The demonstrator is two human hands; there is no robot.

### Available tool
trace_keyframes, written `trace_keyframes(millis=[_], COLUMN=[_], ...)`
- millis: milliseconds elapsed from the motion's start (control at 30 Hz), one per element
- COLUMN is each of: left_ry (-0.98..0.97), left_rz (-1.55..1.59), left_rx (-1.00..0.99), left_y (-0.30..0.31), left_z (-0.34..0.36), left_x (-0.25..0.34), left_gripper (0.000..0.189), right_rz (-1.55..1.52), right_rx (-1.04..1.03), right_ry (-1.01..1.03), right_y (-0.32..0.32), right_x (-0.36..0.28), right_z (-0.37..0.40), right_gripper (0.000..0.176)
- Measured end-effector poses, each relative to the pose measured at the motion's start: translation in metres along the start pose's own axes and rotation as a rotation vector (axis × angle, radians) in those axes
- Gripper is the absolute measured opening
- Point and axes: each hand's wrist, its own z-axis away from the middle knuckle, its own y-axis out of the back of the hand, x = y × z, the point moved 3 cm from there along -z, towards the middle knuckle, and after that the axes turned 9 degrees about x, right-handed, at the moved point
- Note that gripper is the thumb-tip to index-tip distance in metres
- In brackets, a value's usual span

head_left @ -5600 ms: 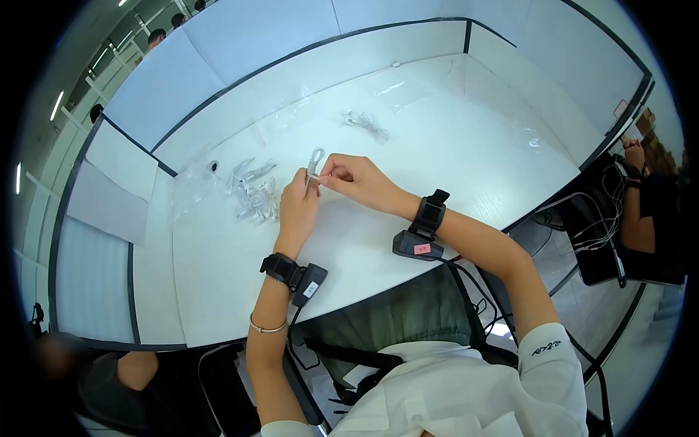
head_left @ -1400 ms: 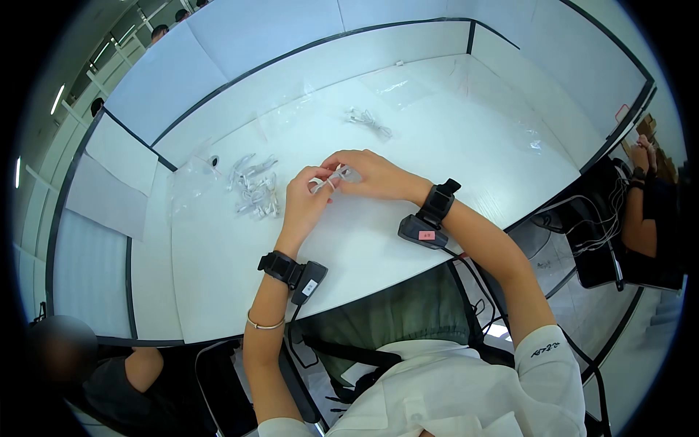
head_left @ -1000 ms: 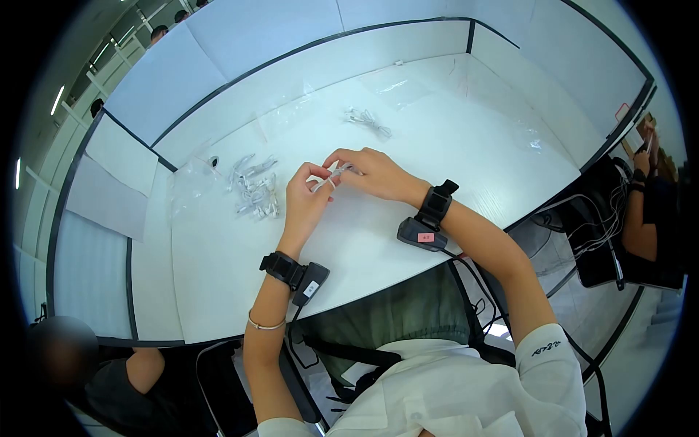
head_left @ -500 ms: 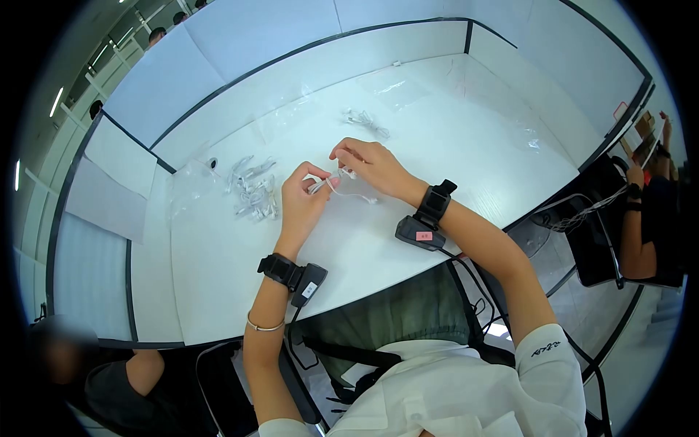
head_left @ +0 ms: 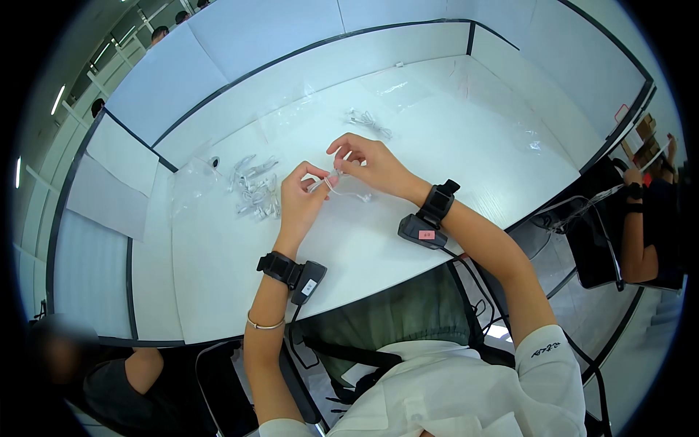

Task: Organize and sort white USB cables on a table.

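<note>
Your left hand (head_left: 302, 195) and right hand (head_left: 373, 166) each pinch the white cable (head_left: 348, 194) at frame centre, slack drooping over the table (head_left: 451, 153). Keep both pinches firm and feed the slack evenly.

Partitioned workstation (head_left: 306, 44) in shared workroom

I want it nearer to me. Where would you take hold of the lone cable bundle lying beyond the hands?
Probably pinch the cable bundle at its bunched middle, coming straight down from above: it lies flat on the table, loose ends splayed sideways. The right hand is nearest, though it and the left hand both pinch a white cable now.
</note>
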Motion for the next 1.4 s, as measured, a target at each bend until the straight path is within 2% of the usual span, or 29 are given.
trace_keyframes(millis=[100,300,367,433,533,633,667,900,1000,1133,1333,1400], left_ry=[-0.001,-0.009,-0.044,-0.019,0.033,-0.051,-0.024,-0.242,-0.275,-0.117,-0.207,-0.252], left_rz=[-0.017,0.022,0.056,0.025,-0.015,0.044,0.031,-0.019,-0.053,0.064,-0.104,-0.072], left_rx=[-0.049,-0.105,-0.081,-0.030,0.039,0.119,0.132,0.264,0.263,0.151,0.222,0.251], left_y=[-0.003,-0.006,-0.005,-0.004,0.000,0.002,0.003,0.005,0.007,0.004,0.005,0.004], left_z=[0.002,0.004,0.002,0.003,0.002,0.001,0.002,0.000,0.001,0.003,0.004,0.004], left_x=[0.002,0.005,0.003,0.006,0.009,0.009,0.010,0.006,0.009,0.009,0.013,0.011], left_gripper=[0.024,0.021,0.020,0.019,0.019,0.018,0.017,0.016,0.015,0.009,0.008,0.007], right_rz=[-0.101,0.203,0.215,0.145,0.018,-0.085,-0.102,-0.198,-0.207,-0.222,-0.285,-0.253], right_rx=[0.022,0.171,0.240,0.222,0.099,-0.048,-0.111,-0.167,-0.208,-0.197,-0.251,-0.295], right_ry=[-0.068,-0.031,0.112,0.113,-0.005,-0.146,-0.149,-0.297,-0.269,-0.189,-0.217,-0.253], right_y=[0.002,0.010,0.010,0.009,0.005,-0.006,-0.009,-0.011,-0.017,-0.022,-0.023,-0.024], right_x=[0.003,-0.005,0.000,0.001,0.005,0.014,0.015,0.009,0.014,0.007,0.000,0.003], right_z=[-0.001,0.000,-0.002,-0.002,-0.001,0.002,0.004,0.005,0.008,0.009,0.011,0.011], right_gripper=[0.018,0.015,0.017,0.023,0.038,0.053,0.061,0.065,0.059,0.049,0.041,0.038])
